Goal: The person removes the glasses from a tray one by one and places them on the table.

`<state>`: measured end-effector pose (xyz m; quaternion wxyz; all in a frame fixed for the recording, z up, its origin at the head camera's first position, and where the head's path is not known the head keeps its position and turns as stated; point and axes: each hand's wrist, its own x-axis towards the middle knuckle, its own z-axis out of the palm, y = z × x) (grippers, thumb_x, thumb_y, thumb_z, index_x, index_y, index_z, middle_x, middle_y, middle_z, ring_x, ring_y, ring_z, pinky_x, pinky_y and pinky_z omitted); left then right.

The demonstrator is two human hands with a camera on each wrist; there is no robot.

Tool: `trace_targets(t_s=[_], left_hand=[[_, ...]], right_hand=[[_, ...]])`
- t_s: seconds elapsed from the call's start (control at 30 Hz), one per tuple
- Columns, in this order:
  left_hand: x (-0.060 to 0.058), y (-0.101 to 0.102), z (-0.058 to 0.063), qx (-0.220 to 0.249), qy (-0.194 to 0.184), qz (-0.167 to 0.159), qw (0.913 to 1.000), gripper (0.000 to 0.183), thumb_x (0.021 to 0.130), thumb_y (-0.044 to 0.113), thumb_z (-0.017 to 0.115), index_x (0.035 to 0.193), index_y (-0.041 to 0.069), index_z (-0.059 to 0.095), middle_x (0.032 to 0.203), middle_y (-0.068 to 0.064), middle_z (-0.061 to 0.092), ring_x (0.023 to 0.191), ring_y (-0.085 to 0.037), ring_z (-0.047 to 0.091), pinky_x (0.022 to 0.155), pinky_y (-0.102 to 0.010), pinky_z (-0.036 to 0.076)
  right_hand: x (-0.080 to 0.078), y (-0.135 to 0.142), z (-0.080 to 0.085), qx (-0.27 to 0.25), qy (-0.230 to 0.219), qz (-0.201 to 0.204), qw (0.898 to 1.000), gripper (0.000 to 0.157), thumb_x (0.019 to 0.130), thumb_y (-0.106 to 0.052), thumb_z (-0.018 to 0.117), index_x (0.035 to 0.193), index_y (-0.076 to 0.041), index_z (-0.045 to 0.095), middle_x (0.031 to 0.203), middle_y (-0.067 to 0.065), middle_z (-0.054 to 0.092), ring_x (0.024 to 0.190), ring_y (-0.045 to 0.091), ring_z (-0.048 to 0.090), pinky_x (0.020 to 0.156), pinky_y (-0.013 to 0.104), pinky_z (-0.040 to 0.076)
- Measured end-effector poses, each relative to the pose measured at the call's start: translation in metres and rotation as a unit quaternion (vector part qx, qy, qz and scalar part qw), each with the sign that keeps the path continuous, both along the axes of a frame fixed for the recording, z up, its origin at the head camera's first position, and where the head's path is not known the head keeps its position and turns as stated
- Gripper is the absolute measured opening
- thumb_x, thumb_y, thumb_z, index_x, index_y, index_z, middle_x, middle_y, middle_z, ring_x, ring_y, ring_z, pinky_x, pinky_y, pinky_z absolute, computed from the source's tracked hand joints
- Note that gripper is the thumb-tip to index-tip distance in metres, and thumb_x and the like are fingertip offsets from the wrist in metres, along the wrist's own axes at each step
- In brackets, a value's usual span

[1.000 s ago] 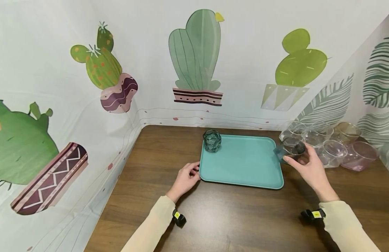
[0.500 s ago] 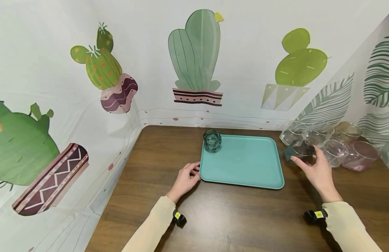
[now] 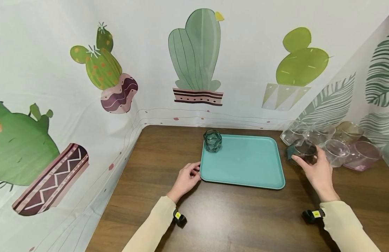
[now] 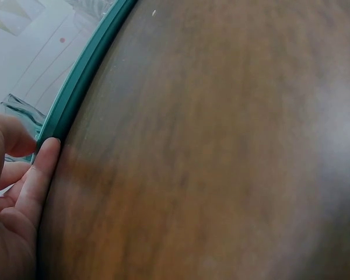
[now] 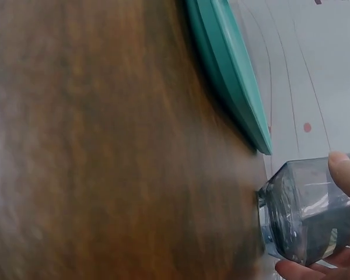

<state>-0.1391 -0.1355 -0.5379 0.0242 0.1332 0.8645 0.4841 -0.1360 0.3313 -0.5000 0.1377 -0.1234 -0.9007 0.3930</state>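
The right hand (image 3: 317,171) grips a dark grey-blue tinted glass (image 5: 309,201) between its thumb and fingers. The glass is upright just right of the teal tray (image 3: 245,161), its base right at the wooden table in the right wrist view. At the tray's near left corner, the left hand (image 3: 185,178) touches the rim with thumb and fingertips, the fingers loosely bent. On the tray's far left corner stands a dark green faceted glass (image 3: 212,141).
Several glasses cluster at the back right: clear ones such as this glass (image 3: 293,132), an amber glass (image 3: 350,131), and a pink glass (image 3: 362,155). A cactus-print cloth (image 3: 245,63) backs the table (image 3: 238,217).
The right hand has carried the grey-blue glass rightward from the tray's right edge and lowered it to the table. The left hand and tray have stayed put.
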Motion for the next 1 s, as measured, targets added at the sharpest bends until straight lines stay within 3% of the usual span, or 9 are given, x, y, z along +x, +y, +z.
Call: trace_targets(t_s=[0.1, 0.2, 0.23, 0.3, 0.37, 0.47, 0.87, 0.93, 1.0], left_hand=[[0.0, 0.0, 0.0, 0.001, 0.003, 0.0, 1.0, 0.043, 0.097, 0.0, 0.06, 0.141, -0.001, 0.061, 0.113, -0.012, 0.064, 0.088, -0.017, 0.069, 0.075, -0.023, 0.059], [0.0, 0.0, 0.0, 0.0, 0.002, 0.001, 1.0, 0.043, 0.098, 0.001, 0.06, 0.141, -0.001, 0.061, 0.113, -0.011, 0.064, 0.09, -0.018, 0.069, 0.076, -0.023, 0.059], [0.0, 0.0, 0.0, -0.001, 0.002, 0.001, 1.0, 0.043, 0.098, 0.001, 0.061, 0.141, -0.001, 0.062, 0.113, -0.011, 0.064, 0.09, -0.018, 0.069, 0.076, -0.023, 0.059], [0.001, 0.0, 0.0, -0.001, 0.0, 0.002, 1.0, 0.043, 0.098, 0.001, 0.061, 0.141, -0.001, 0.062, 0.113, -0.011, 0.065, 0.091, -0.019, 0.068, 0.076, -0.023, 0.059], [0.001, -0.001, 0.0, -0.001, 0.0, 0.002, 1.0, 0.043, 0.098, 0.002, 0.061, 0.141, 0.0, 0.062, 0.113, -0.011, 0.065, 0.092, -0.019, 0.068, 0.077, -0.023, 0.059], [0.001, -0.001, 0.0, 0.001, -0.002, 0.003, 1.0, 0.043, 0.098, 0.002, 0.061, 0.141, -0.001, 0.061, 0.113, -0.011, 0.065, 0.092, -0.018, 0.068, 0.077, -0.023, 0.059], [0.0, 0.0, -0.001, -0.003, 0.004, 0.003, 1.0, 0.043, 0.097, 0.002, 0.06, 0.14, 0.0, 0.062, 0.113, -0.011, 0.065, 0.091, -0.018, 0.068, 0.076, -0.023, 0.059], [0.0, 0.0, -0.001, -0.003, 0.005, 0.004, 1.0, 0.043, 0.097, 0.001, 0.061, 0.14, 0.0, 0.062, 0.113, -0.011, 0.065, 0.091, -0.018, 0.069, 0.076, -0.023, 0.059], [0.0, 0.0, -0.001, -0.002, 0.006, 0.004, 1.0, 0.043, 0.097, 0.001, 0.061, 0.14, 0.0, 0.062, 0.113, -0.011, 0.065, 0.091, -0.018, 0.069, 0.076, -0.023, 0.059]], right_hand=[[0.001, -0.002, 0.0, -0.008, -0.008, -0.014, 1.0, 0.085, 0.093, -0.038, 0.078, 0.156, 0.0, 0.034, 0.136, 0.033, 0.061, 0.111, 0.028, 0.069, 0.081, 0.018, 0.046], [0.001, -0.002, -0.002, -0.013, -0.004, -0.023, 1.0, 0.085, 0.093, -0.037, 0.079, 0.154, 0.0, 0.034, 0.13, 0.033, 0.064, 0.094, -0.006, 0.06, 0.095, 0.044, 0.052], [0.0, -0.003, -0.002, -0.009, 0.003, -0.026, 1.0, 0.083, 0.092, -0.035, 0.08, 0.152, 0.002, 0.037, 0.128, 0.033, 0.065, 0.09, -0.007, 0.057, 0.096, 0.053, 0.049], [0.0, -0.003, -0.004, -0.005, 0.026, -0.023, 0.999, 0.077, 0.091, -0.029, 0.082, 0.148, 0.006, 0.042, 0.126, 0.035, 0.064, 0.092, 0.002, 0.062, 0.097, 0.063, 0.044], [0.0, -0.003, -0.004, 0.003, 0.045, -0.022, 0.999, 0.073, 0.09, -0.023, 0.083, 0.145, 0.009, 0.047, 0.126, 0.037, 0.061, 0.103, 0.029, 0.068, 0.098, 0.066, 0.042], [-0.001, -0.004, -0.005, 0.009, 0.064, -0.018, 0.998, 0.07, 0.089, -0.018, 0.083, 0.142, 0.012, 0.049, 0.126, 0.039, 0.055, 0.117, 0.057, 0.055, 0.101, 0.07, 0.039], [0.006, -0.01, -0.002, 0.02, 0.065, -0.037, 0.997, 0.074, 0.092, -0.02, 0.079, 0.148, 0.012, 0.041, 0.131, 0.038, 0.047, 0.123, 0.054, 0.045, 0.098, 0.066, 0.038], [0.008, -0.011, 0.001, 0.02, 0.072, -0.041, 0.996, 0.074, 0.092, -0.019, 0.078, 0.149, 0.011, 0.041, 0.131, 0.037, 0.047, 0.121, 0.053, 0.047, 0.096, 0.061, 0.04], [0.01, -0.013, 0.004, 0.024, 0.086, -0.049, 0.995, 0.072, 0.093, -0.018, 0.077, 0.149, 0.009, 0.042, 0.131, 0.034, 0.049, 0.118, 0.049, 0.05, 0.096, 0.044, 0.043]])
